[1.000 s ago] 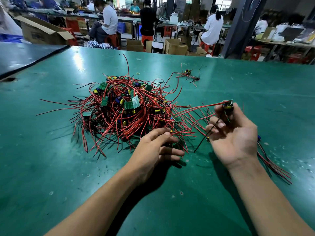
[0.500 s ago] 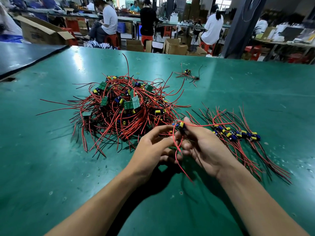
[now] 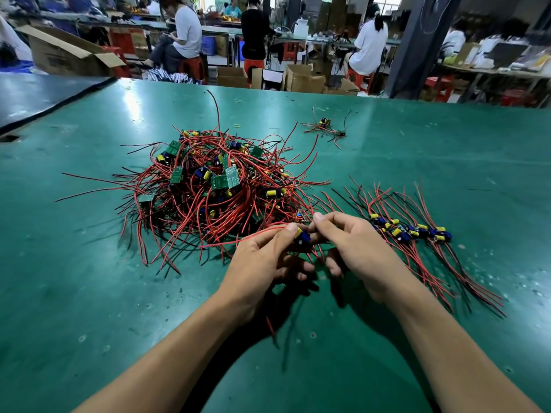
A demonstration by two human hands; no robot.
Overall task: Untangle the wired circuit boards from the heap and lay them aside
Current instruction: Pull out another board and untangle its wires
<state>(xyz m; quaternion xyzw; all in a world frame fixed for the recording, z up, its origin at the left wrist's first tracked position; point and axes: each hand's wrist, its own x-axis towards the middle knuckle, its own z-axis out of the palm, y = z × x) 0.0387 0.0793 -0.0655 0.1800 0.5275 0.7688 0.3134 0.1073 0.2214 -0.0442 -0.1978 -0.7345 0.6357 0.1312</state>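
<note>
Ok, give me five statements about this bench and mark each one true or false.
1. The left hand and the right hand both hold one small board with a blue part. True.
2. The heap is mostly red wire. True.
3. The laid-aside boards lie left of the heap. False: they lie in a row to its right.
4. A small stray bunch lies beyond the heap, apart from it. True.
5. The table is bare wood. False: its surface is green.
</note>
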